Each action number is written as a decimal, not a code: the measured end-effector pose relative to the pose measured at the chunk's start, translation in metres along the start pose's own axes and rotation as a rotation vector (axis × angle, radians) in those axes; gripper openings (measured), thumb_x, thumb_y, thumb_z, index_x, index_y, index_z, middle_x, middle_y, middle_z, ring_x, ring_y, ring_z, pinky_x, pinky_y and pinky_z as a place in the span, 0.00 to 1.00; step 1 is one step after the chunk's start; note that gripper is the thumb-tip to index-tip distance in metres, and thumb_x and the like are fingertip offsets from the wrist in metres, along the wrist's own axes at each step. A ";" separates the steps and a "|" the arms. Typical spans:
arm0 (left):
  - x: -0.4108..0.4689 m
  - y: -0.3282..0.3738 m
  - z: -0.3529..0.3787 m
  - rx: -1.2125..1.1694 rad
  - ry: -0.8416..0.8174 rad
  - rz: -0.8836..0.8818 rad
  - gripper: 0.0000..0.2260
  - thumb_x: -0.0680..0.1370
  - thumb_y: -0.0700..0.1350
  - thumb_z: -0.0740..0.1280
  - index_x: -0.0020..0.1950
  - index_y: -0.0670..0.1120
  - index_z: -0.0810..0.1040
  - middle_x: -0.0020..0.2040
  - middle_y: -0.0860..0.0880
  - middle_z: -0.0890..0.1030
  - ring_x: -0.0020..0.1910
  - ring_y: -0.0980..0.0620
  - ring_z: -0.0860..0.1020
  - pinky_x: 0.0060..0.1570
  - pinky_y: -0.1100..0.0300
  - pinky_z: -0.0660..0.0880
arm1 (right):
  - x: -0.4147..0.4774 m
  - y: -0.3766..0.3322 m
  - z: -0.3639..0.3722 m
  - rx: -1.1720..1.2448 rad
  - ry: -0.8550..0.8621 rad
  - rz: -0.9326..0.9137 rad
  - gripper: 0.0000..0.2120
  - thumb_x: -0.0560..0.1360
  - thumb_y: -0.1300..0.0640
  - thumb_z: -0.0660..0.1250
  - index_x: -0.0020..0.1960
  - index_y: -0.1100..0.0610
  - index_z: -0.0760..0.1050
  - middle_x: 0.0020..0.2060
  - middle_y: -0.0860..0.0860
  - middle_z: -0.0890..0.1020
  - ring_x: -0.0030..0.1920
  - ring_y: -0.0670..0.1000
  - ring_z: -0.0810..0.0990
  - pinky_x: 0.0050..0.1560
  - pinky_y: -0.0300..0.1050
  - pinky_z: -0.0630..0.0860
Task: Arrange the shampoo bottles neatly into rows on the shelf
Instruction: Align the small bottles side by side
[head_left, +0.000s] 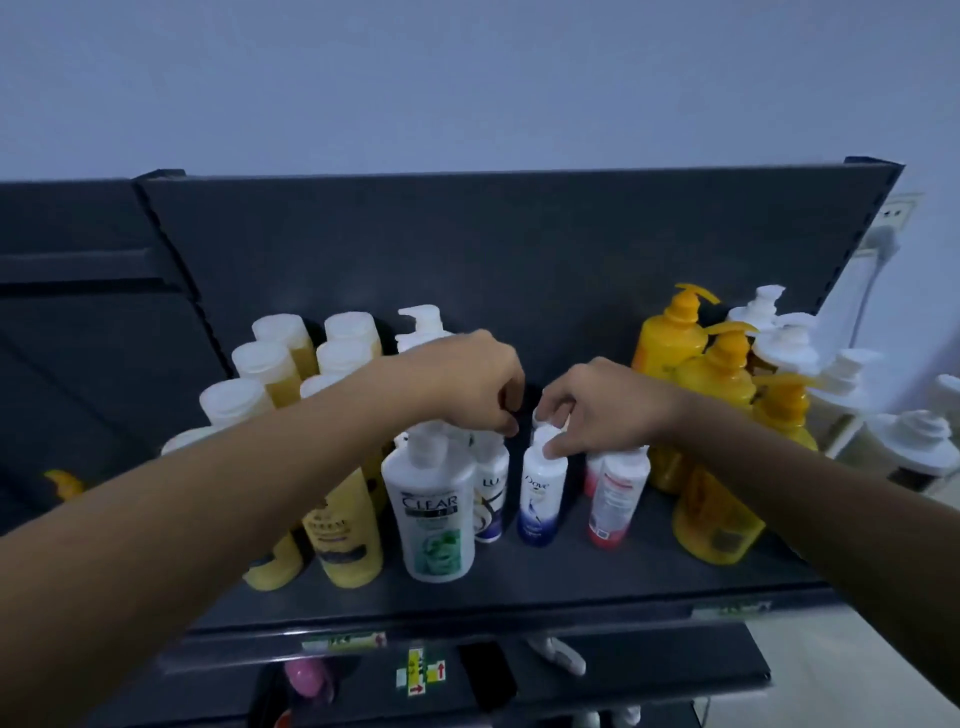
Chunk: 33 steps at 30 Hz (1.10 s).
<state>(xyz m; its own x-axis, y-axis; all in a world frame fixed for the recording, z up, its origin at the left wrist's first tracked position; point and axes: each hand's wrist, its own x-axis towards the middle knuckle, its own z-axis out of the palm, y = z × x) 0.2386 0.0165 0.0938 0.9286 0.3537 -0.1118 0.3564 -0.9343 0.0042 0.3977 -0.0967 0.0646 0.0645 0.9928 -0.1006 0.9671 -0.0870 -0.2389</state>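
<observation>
Dark-grey metal shelf (571, 582) is mostly stocked. At far left, your pale-yellow bottles with translucent flip caps (270, 364) stand in two files running front to back; at far right, the orange-yellow pump bottles (714, 384) and white pump-top bottles (789, 343) form rough rows too. The middle looks unfinished: the white CLEAR pump bottle (434, 509), the white LUX bottle (491, 493), the white-and-blue Dove bottle (540, 493) and the white-and-red bottle (615, 493) stand unevenly spaced.

Your right hand (608, 405) pinches the Dove bottle's cap, fingers curled closed on it. Your left hand (467, 379) is curled over the pump tops behind the CLEAR bottle; what it holds, if anything, cannot be told.

Judgement: outer groups done; centre bottles left to align.
</observation>
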 end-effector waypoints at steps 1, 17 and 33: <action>0.000 0.006 0.004 0.048 -0.030 -0.028 0.15 0.75 0.56 0.73 0.59 0.53 0.83 0.49 0.54 0.85 0.48 0.51 0.81 0.48 0.52 0.81 | 0.000 0.001 0.003 -0.007 0.000 -0.026 0.16 0.70 0.47 0.78 0.55 0.52 0.85 0.47 0.46 0.87 0.49 0.45 0.85 0.50 0.47 0.82; 0.009 0.042 0.028 0.090 -0.055 -0.193 0.12 0.67 0.51 0.78 0.49 0.50 0.87 0.42 0.51 0.85 0.44 0.48 0.82 0.42 0.51 0.83 | -0.014 0.018 0.005 -0.057 0.019 -0.269 0.13 0.70 0.54 0.77 0.54 0.54 0.87 0.33 0.42 0.80 0.35 0.41 0.76 0.45 0.47 0.82; 0.003 0.054 0.027 0.082 -0.071 -0.160 0.13 0.69 0.49 0.77 0.54 0.52 0.87 0.46 0.53 0.85 0.47 0.50 0.82 0.45 0.51 0.82 | -0.031 0.029 0.006 -0.068 0.025 -0.330 0.14 0.72 0.53 0.76 0.57 0.53 0.85 0.40 0.47 0.85 0.43 0.49 0.80 0.50 0.51 0.81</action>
<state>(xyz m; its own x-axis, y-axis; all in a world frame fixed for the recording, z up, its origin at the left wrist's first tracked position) 0.2575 -0.0347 0.0666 0.8501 0.4968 -0.1748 0.4867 -0.8678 -0.0997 0.4223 -0.1308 0.0550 -0.2495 0.9684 -0.0044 0.9510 0.2441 -0.1899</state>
